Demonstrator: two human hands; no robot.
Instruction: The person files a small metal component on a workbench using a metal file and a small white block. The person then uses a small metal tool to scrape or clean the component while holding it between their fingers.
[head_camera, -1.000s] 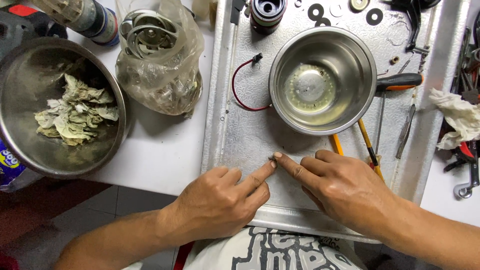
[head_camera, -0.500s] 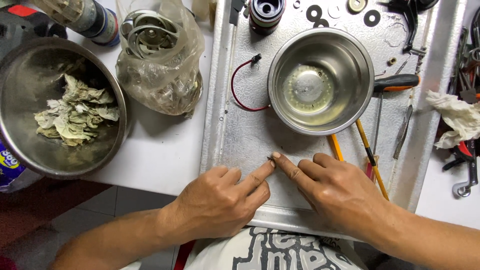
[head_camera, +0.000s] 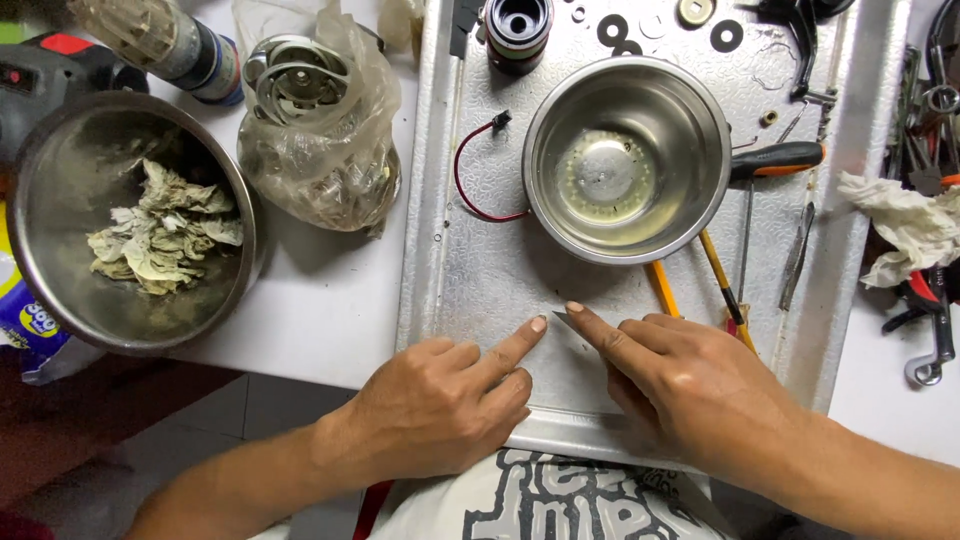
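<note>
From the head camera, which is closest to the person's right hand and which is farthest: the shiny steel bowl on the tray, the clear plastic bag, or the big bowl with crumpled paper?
From the right hand:
1. The shiny round steel bowl, just beyond it on the metal tray.
2. The clear plastic bag of metal parts, off the tray to the left.
3. The big steel bowl of crumpled paper, far left.

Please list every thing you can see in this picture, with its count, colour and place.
metal tray: one, silver, centre
steel bowl: one, silver, on the tray
large bowl: one, silver, far left, holds crumpled paper
plastic bag: one, clear, upper left, holds metal parts
red wire: one, on the tray
washers: several, dark, top of the tray
screwdriver: one, black and orange handle, right of the steel bowl
rag: one, white, far right
left hand: forefinger on the tray
right hand: forefinger on the tray
</note>
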